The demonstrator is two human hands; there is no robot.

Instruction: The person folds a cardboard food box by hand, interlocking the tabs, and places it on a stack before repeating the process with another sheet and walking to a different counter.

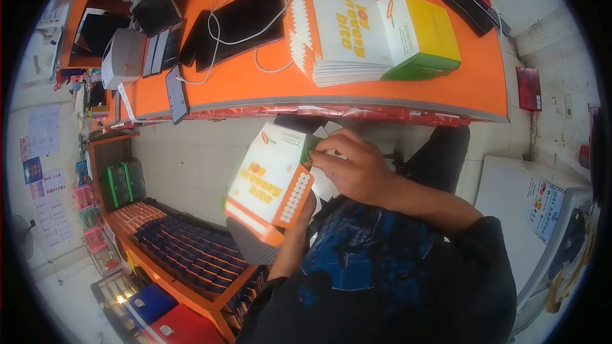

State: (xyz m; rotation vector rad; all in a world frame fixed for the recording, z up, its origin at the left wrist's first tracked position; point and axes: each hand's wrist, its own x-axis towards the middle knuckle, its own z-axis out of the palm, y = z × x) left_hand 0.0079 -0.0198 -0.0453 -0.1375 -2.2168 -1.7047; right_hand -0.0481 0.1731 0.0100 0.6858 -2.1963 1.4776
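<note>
In front of my body is a printed cardboard food box, white with orange, yellow and green parts, held tilted. My left hand supports it from behind and below, with its fingers mostly hidden by the cardboard. At the green edge, my right hand is closed, thumb and fingers pinching a green flap of the box. A stack of flat cartons with the same print lies on the orange table ahead of me. White cardboard pieces show partly behind my right hand.
Tablets, a phone, tangled white cables and a black handheld device lie on the table. A grey machine stands at its left. An orange rack with dark rows is lower left; a white appliance stands right.
</note>
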